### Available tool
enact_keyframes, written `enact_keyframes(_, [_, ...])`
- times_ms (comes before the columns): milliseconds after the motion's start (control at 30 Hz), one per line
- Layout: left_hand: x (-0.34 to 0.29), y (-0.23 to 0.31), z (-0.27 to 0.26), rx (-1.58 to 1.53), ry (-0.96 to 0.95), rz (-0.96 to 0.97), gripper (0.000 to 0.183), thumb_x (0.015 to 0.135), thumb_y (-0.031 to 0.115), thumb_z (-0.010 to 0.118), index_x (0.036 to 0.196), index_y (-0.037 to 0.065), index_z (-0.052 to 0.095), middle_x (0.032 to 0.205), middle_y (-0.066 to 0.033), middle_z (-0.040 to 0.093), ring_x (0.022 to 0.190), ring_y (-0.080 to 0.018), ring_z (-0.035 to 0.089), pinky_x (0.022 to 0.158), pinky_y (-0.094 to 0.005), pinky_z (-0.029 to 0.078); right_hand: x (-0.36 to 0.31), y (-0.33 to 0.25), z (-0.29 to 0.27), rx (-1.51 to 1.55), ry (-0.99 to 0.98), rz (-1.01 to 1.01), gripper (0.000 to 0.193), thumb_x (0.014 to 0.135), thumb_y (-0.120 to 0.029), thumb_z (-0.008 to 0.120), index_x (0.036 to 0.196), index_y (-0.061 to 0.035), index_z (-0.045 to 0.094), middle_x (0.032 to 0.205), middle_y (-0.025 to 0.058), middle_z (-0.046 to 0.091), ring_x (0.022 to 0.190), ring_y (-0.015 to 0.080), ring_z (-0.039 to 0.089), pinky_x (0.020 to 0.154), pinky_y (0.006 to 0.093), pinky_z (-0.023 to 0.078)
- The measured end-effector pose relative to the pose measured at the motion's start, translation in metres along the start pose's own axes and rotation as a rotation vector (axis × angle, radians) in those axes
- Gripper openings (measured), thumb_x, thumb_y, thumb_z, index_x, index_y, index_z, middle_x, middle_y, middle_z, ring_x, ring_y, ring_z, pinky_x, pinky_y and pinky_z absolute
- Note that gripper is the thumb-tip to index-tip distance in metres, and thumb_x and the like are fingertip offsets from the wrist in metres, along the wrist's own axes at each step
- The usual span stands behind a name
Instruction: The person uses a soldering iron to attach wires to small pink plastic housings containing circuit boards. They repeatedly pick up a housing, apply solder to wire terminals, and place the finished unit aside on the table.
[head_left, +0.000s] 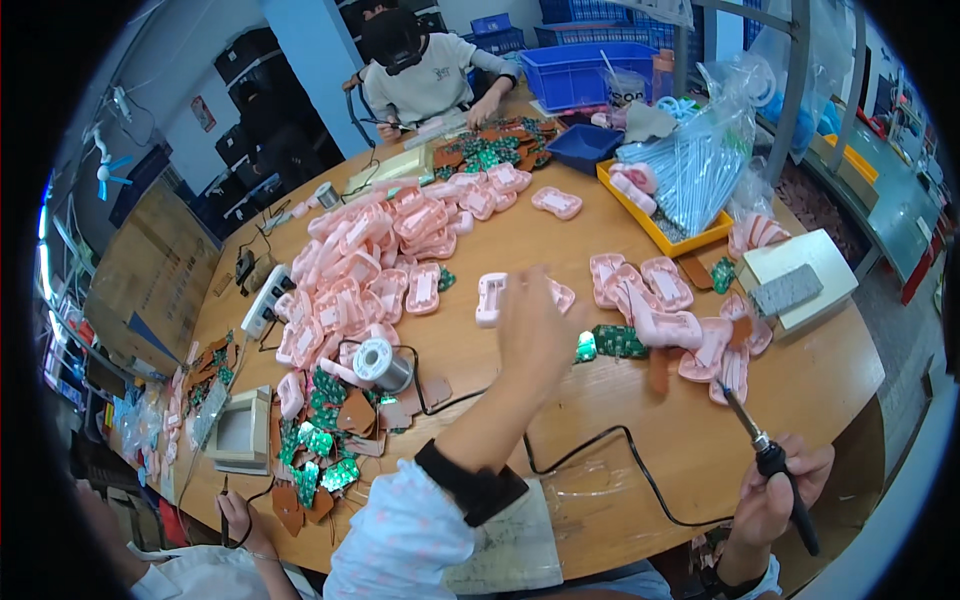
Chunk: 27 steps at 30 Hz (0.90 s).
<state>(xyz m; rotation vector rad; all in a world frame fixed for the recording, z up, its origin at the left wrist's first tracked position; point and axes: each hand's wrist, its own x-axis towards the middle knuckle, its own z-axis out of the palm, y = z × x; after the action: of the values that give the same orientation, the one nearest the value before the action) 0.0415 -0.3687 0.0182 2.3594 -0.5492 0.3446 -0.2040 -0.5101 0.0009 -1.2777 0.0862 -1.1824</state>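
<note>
My left hand reaches across the middle of the table, its fingers smeared by motion. It is over or against a pink plastic shell, and more pink plastic shows on its other side; whether it grips either is unclear. My right hand is closed around the black handle of a soldering iron. The iron's tip points up and left, close to a pink shell in a cluster on the right. Beside that cluster lies a green circuit board, with brown pieces nearby.
A large heap of pink shells covers the left middle. Near it stand a solder spool, scattered green boards and a power strip. A black cord crosses the table. Other people work opposite and at lower left.
</note>
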Motion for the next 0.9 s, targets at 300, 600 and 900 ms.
enact_keyframes(300, [0.022, -0.115, -0.005, 0.121, -0.089, -0.24, 0.039, 0.077, 0.033, 0.073, 0.101, 0.004, 0.061, 0.084, -0.0101, 0.065, 0.081, -0.0293, 0.063, 0.08, -0.0369, 0.05, -0.002, 0.013, -0.009, -0.067, -0.087, 0.175, 0.03, 0.08, -0.015, 0.065, 0.095, -0.0052, 0.041, 0.075, 0.0088, 0.043, 0.06, 0.0123, 0.044, 0.041, 0.0225, 0.043])
enact_keyframes(600, [-0.065, -0.056, -0.144, -1.197, -0.605, -0.708, 0.047, 0.096, 0.033, 0.047, 0.127, -0.002, 0.049, 0.108, -0.0162, 0.065, 0.096, -0.0274, 0.067, 0.074, -0.0375, 0.056, -0.013, 0.005, -0.005, -0.045, -0.114, 0.199, 0.031, 0.08, -0.018, 0.066, 0.095, -0.0048, 0.042, 0.076, 0.0085, 0.044, 0.058, 0.0121, 0.046, 0.043, 0.0231, 0.043])
enact_keyframes(900, [-0.19, -0.022, -0.152, -0.677, -0.84, -0.825, 0.032, 0.098, 0.024, 0.048, 0.111, -0.003, 0.061, 0.087, -0.0114, 0.066, 0.069, -0.0186, 0.065, 0.058, -0.0281, 0.051, -0.026, -0.008, 0.003, -0.052, -0.217, 0.169, 0.025, 0.081, -0.012, 0.063, 0.095, -0.0045, 0.044, 0.075, 0.008, 0.044, 0.056, 0.0114, 0.044, 0.044, 0.0227, 0.041])
